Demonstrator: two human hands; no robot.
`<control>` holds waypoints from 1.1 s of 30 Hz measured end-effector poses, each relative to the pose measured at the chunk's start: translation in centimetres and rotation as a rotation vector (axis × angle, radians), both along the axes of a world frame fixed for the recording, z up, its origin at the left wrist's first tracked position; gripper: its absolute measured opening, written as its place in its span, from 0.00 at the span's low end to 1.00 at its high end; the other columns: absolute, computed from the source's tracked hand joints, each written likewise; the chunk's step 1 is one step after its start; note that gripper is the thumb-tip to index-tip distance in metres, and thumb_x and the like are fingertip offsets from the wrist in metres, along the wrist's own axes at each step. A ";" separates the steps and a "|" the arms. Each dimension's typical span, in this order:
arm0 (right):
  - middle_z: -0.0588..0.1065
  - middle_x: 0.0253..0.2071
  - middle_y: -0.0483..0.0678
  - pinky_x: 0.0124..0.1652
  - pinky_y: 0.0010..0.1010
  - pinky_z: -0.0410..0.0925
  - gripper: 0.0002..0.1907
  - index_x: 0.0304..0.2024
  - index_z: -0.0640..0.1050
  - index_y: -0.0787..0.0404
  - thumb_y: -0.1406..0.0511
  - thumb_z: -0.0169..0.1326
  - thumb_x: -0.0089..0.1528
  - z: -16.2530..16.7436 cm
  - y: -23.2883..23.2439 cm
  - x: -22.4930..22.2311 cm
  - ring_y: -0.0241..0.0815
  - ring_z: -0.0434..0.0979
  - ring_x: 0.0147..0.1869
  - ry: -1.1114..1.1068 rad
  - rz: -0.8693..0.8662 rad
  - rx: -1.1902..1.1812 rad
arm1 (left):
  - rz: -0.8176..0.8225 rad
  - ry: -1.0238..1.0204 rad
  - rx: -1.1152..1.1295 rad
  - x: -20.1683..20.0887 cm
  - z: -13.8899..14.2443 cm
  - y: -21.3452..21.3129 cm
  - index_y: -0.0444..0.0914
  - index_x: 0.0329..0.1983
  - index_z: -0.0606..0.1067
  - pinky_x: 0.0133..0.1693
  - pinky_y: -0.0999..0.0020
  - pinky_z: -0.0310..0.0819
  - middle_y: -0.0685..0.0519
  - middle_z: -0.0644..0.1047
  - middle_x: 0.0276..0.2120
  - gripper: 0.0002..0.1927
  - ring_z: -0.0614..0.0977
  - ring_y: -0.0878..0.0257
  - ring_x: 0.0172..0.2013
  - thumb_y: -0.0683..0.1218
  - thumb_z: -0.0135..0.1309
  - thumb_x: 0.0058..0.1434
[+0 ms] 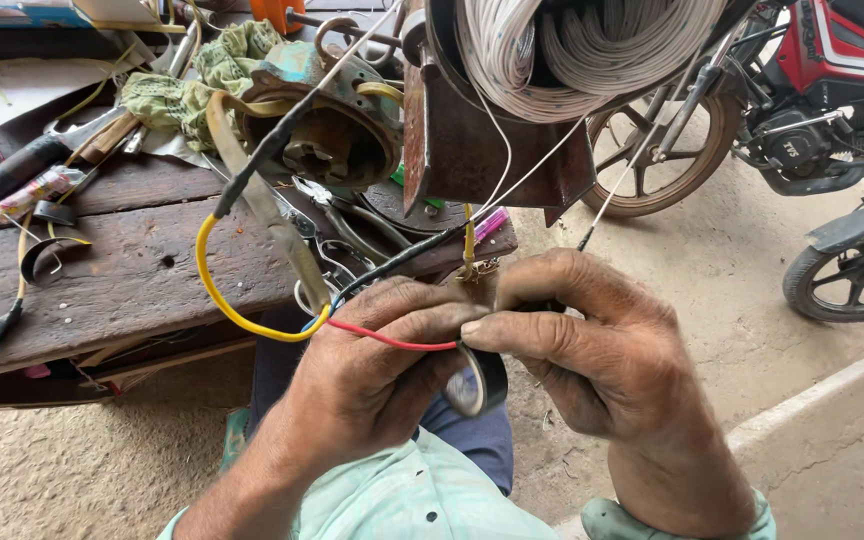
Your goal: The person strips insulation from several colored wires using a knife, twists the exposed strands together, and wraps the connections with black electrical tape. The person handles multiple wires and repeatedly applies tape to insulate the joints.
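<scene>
The left hand (377,365) has its thumb and forefinger pressed together on a thin red insulated wire (392,341), and the right hand (592,345) pinches the same wire's end from the right, forefinger tip meeting the left thumb at the middle of the scene — so the wire's long axis runs left to right, straight across between the two pinches. A roll of black insulating tape (480,381) hangs just below that meeting point, tucked against the left palm and partly hidden by the right fingers; both hands are about equally close to it. Leftward the red wire joins a yellow insulated wire (214,290) that loops out and up into a black-sleeved lead (267,150) running far toward a rusty round motor housing (327,135) on the worn dark wooden bench (132,270). Far and to the right sit a coil of white winding wire (572,50) and a red motorcycle (832,70) on the sandy ground.
</scene>
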State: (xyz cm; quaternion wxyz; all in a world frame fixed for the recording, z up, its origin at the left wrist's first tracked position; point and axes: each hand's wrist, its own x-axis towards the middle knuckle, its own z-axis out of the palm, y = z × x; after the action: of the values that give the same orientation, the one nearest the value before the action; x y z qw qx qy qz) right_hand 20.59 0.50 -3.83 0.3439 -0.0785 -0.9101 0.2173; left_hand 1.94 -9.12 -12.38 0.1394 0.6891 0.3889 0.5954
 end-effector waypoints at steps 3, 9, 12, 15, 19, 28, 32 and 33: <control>0.75 0.38 0.46 0.35 0.26 0.70 0.08 0.44 0.82 0.59 0.70 0.63 0.61 -0.7 0.4 0.0 0.38 0.78 0.40 0.017 0.020 0.028 | -0.139 -0.194 -0.224 0.3 -1.2 -0.7 0.33 0.50 0.78 0.42 0.65 0.76 0.49 0.79 0.37 0.12 0.83 0.60 0.39 0.43 0.58 0.65; 0.73 0.33 0.47 0.33 0.31 0.69 0.11 0.38 0.80 0.64 0.64 0.64 0.57 -0.8 0.9 -0.6 0.40 0.76 0.34 0.092 0.039 0.100 | -0.495 -1.111 -0.472 3.1 -2.7 -0.7 0.25 0.53 0.76 0.38 0.67 0.71 0.48 0.77 0.37 0.21 0.76 0.64 0.36 0.50 0.56 0.73; 0.73 0.31 0.46 0.29 0.31 0.67 0.14 0.35 0.79 0.63 0.58 0.63 0.60 -1.0 0.6 -1.4 0.38 0.75 0.31 0.180 -0.070 0.235 | -0.367 -0.916 -0.299 3.7 -1.5 -1.0 0.31 0.67 0.65 0.55 0.66 0.72 0.49 0.72 0.49 0.27 0.74 0.64 0.50 0.54 0.50 0.76; 0.72 0.30 0.45 0.28 0.30 0.66 0.15 0.30 0.78 0.60 0.57 0.61 0.63 -1.0 -0.4 -1.7 0.36 0.73 0.29 0.143 -0.177 0.250 | -0.427 -0.966 -0.210 3.6 0.8 -1.5 0.40 0.78 0.47 0.75 0.61 0.61 0.52 0.61 0.74 0.38 0.67 0.60 0.73 0.52 0.51 0.73; 0.72 0.28 0.46 0.26 0.34 0.66 0.17 0.24 0.75 0.60 0.59 0.63 0.62 -0.2 -1.5 -1.1 0.38 0.72 0.27 -0.021 -0.277 0.235 | -0.225 -0.405 -0.163 1.6 3.0 -1.7 0.35 0.75 0.54 0.75 0.54 0.55 0.41 0.56 0.74 0.35 0.60 0.49 0.76 0.42 0.54 0.69; 0.74 0.36 0.47 0.35 0.28 0.70 0.08 0.44 0.82 0.57 0.66 0.61 0.61 0.8 -0.6 -0.9 0.37 0.76 0.38 -0.054 -0.028 0.032 | 0.008 -0.095 -0.086 -0.3 -0.3 -1.1 0.35 0.54 0.76 0.49 0.66 0.79 0.46 0.79 0.47 0.15 0.84 0.56 0.47 0.40 0.61 0.65; 0.74 0.36 0.44 0.35 0.28 0.69 0.09 0.44 0.83 0.56 0.65 0.65 0.61 0.0 -0.3 -1.1 0.38 0.74 0.39 0.031 0.004 0.086 | -0.347 -0.564 -0.304 0.3 -1.2 -1.6 0.32 0.43 0.79 0.38 0.68 0.73 0.50 0.79 0.35 0.09 0.79 0.62 0.34 0.44 0.56 0.69; 0.74 0.35 0.45 0.35 0.30 0.70 0.09 0.42 0.82 0.58 0.64 0.65 0.60 -0.1 -0.1 -1.1 0.39 0.74 0.38 0.041 0.032 0.084 | -0.438 -0.728 -0.359 0.9 -1.2 -1.7 0.31 0.39 0.79 0.37 0.68 0.72 0.50 0.78 0.33 0.12 0.78 0.62 0.33 0.46 0.54 0.71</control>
State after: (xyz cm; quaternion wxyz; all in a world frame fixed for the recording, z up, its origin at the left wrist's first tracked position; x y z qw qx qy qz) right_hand 19.46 0.44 -3.91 0.3619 -0.0451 -0.9124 0.1857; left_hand 2.82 -10.77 -13.62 0.5066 0.4661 0.2569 0.6783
